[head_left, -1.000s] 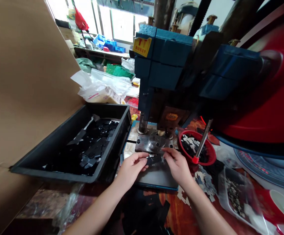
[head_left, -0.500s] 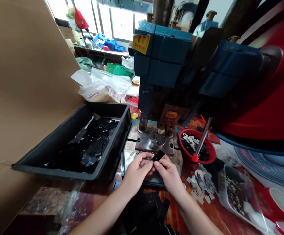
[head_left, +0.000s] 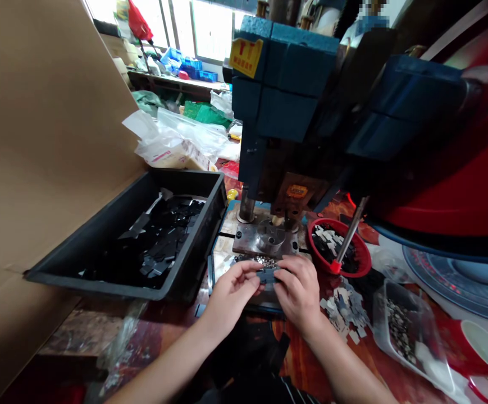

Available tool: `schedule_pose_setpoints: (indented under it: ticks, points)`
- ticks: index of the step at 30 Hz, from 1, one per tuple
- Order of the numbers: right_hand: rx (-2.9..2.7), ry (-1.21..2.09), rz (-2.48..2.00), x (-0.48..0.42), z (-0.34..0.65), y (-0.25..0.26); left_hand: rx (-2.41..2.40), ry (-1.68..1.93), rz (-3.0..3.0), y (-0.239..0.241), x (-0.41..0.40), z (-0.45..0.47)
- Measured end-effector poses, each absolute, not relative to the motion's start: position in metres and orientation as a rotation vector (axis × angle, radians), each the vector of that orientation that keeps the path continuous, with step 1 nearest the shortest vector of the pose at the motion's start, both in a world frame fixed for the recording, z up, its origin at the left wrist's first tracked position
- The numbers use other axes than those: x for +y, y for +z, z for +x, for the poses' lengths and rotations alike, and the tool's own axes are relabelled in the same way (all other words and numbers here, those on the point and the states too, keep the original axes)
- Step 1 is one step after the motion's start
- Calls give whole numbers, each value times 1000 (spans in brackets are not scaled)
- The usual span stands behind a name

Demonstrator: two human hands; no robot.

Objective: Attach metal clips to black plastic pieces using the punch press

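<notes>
Watching through the head view, I have both bare hands at the front of the press [head_left: 288, 106], sharing one dark flat piece [head_left: 268, 275]. My left hand [head_left: 229, 293] pinches its left end between thumb and fingers, and my right hand [head_left: 297, 289] is closed around its right end, fingers curled. The piece lies between them, just in front of the small shiny bits [head_left: 265, 261] and apart from the round metal block [head_left: 270, 235] under the press.

So this piece is, I judge, in the midst of handling: it is picked up, but not placed on the block or put down. Whether anything is fixed to it I cannot tell; it is too small and partly covered by my fingers.

Plenty of dark pieces [head_left: 165, 238] lie in the black bin [head_left: 100, 288], more flat pieces fill the red bowl [head_left: 365, 261], and pale pieces [head_left: 347, 310] are heaped near my right wrist. Which of these are finished and which remain, I cannot say from here.
</notes>
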State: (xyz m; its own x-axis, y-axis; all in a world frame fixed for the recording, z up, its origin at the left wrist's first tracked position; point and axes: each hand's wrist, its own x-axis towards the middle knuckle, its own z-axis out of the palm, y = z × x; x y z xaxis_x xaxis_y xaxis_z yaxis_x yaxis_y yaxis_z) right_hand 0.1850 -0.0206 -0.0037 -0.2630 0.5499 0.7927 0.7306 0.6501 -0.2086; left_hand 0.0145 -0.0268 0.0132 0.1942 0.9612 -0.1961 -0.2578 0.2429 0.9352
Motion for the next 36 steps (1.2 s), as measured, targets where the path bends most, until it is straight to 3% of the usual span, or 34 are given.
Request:
schedule_pose_setpoints:
  ticks: [6,14,23,36]
  points:
    - [-1929,-223,-1020,-23,191,-8,1071,1069,1073,10,-23,11]
    - [-1748,88,-1273,18,186,-4,1310,1212,1913,11,28,22]
    - [-1493,427,-1422,74,189,-12,1410,1275,1891,6,85,39]
    - [-1487,433,-1408,63,191,-11,1360,1194,1872,12,85,31]
